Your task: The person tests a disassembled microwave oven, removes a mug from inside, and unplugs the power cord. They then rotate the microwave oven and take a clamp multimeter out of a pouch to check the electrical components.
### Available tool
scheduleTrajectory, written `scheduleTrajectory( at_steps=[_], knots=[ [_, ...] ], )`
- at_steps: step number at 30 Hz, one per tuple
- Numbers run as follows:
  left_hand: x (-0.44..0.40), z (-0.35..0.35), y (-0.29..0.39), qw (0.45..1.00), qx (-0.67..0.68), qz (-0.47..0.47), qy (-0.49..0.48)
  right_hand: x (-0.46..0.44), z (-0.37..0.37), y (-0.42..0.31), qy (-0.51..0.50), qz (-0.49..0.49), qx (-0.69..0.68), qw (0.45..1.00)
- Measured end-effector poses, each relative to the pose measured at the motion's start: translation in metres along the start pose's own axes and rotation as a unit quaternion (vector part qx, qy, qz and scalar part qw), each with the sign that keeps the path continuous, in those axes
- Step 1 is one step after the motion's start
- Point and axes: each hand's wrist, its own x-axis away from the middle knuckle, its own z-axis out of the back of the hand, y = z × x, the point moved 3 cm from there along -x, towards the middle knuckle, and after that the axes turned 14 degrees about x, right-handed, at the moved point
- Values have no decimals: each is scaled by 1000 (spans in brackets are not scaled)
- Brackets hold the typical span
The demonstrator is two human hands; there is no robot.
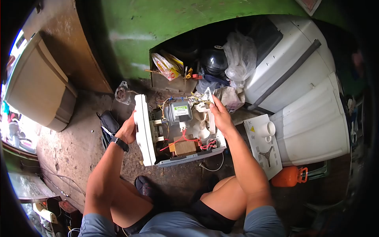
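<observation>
Between my two hands is a microwave oven section with its inner parts exposed (145,130). My left hand (127,129), with a dark watch at the wrist, grips the white front panel side. My right hand (222,116) is closed on the upper right edge. Inside sits a magnetron (181,112) with a green and white Galanz label. Below it is a transformer (184,147), with red wires (183,138) running around it. To the right, a pale fan (202,129) shows. Thin coloured wires cross the top. The fingertips of both hands are partly hidden behind the casing.
A small metal motor-like part (122,94) and a dark bag (108,123) lie on the floor to the left. On the right are a white leaflet-like board (261,144), an orange gas canister (285,176) and large white panels (316,122). Plastic bags (240,57) hang at the back.
</observation>
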Motion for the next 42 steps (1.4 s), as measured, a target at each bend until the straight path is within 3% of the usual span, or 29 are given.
scheduleTrajectory(
  at_steps=[5, 7, 12, 15, 17, 19, 21, 22, 24, 27, 33, 37, 39, 41, 42],
  knots=[
    [-6, 3, -10, 999, -22, -17, 33, -23, 1, 19, -23, 7, 81, 996],
    [-5, 5, -10, 999, -37, -20, 25, -21, 1, 16, 1, 24, 176, 984],
    [-2, 6, -13, 996, -59, -30, 58, -22, 2, 15, -24, 13, 130, 991],
    [-5, 10, -14, 995, -77, -31, 59, -28, 3, -4, 29, -3, 230, 973],
    [-9, 16, -16, 993, -96, -28, 64, -29, 3, -57, 156, 241, 406, 868],
    [-11, 20, -14, 986, -146, -30, 71, -39, -15, -75, 112, 276, 346, 890],
    [-9, 18, -12, 989, -124, -20, 81, -46, -48, -82, -75, 255, 374, 888],
    [-8, 16, -11, 991, -101, -10, 88, -47, -58, -83, -73, 258, 372, 889],
    [-9, 16, -10, 989, -116, -5, 87, -47, -75, -81, -57, 282, 499, 817],
    [-10, 18, -12, 989, -118, 5, 91, -52, -79, -78, -77, 243, 556, 791],
    [-14, 19, -15, 985, -158, -28, 61, -45, -107, -84, -137, 258, 531, 795],
    [-30, 33, -24, 991, -126, -33, 14, -43, -107, -85, -87, 296, 500, 810],
    [-36, 33, -30, 989, -105, -95, 43, -43, -109, -84, -86, 299, 503, 807],
    [-7, 6, -17, 993, -99, -58, 32, -44, -108, -86, -95, 299, 483, 817],
    [-9, 9, -19, 989, -106, -90, 42, -44, -108, -89, -105, 294, 485, 817]
  ],
)
